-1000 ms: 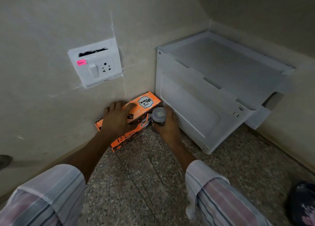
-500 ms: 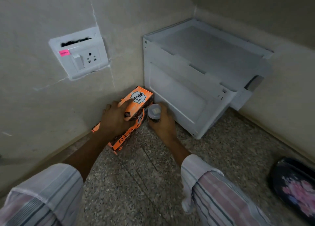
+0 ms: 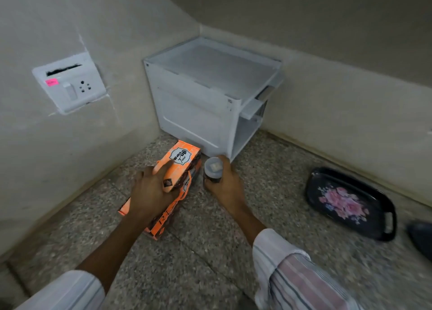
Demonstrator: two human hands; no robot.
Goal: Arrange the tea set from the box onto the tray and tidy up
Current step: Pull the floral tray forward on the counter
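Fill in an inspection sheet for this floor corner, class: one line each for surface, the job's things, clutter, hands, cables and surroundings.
Surface: speckled stone floor, bare in front of the person.
Job's things: orange box lies closed on the floor near the wall; small lidded jar stands beside it; black floral tray lies empty, apart to the right.
Clutter: dark object at the right edge, too cut off to identify.
Hands: left hand grips the box from above; right hand wraps the jar.
Cables: nothing seen.
Surroundings: white plastic cabinet in the corner; switch and socket plate on the left wall, bearing a pink sticker.
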